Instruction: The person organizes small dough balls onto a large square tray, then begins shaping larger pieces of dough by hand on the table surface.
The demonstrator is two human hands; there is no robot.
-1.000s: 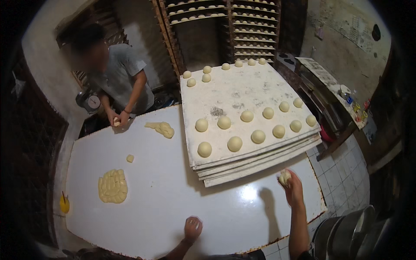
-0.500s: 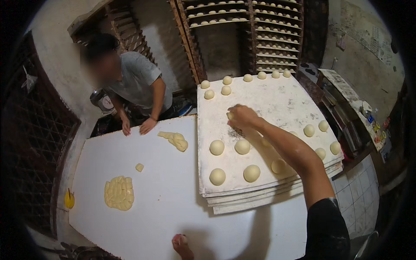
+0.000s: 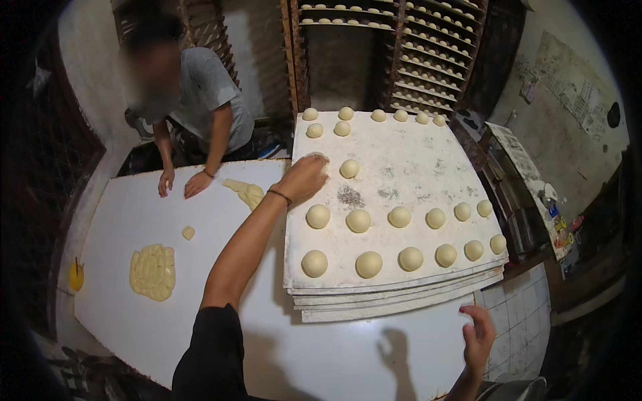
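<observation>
My left hand (image 3: 305, 179) reaches over the left edge of a flour-dusted board (image 3: 414, 177), its fingers curled down round a dough ball that they mostly hide; only a pale edge shows. Just right of these fingers sits a smooth, round dough ball (image 3: 349, 168). More balls stand on the board in two near rows, among them a ball (image 3: 358, 220), and along the far edge, such as a ball (image 3: 346, 113). Beyond the board's near right corner, my right hand (image 3: 478, 337) hangs in the air, empty, with thumb and fingers apart.
The board tops a stack of boards (image 3: 401, 304) on a white table (image 3: 221, 281). Cut dough pieces (image 3: 152, 272), a single piece (image 3: 188, 232) and a dough strip (image 3: 251, 194) lie at left. A co-worker (image 3: 207, 100) leans over the far side. Racks (image 3: 431, 70) hold trayed dough balls behind.
My right hand has let go of a dough ball on the board and drawn back to the lower right. My left hand has come up from the near table edge to the board's left side.
</observation>
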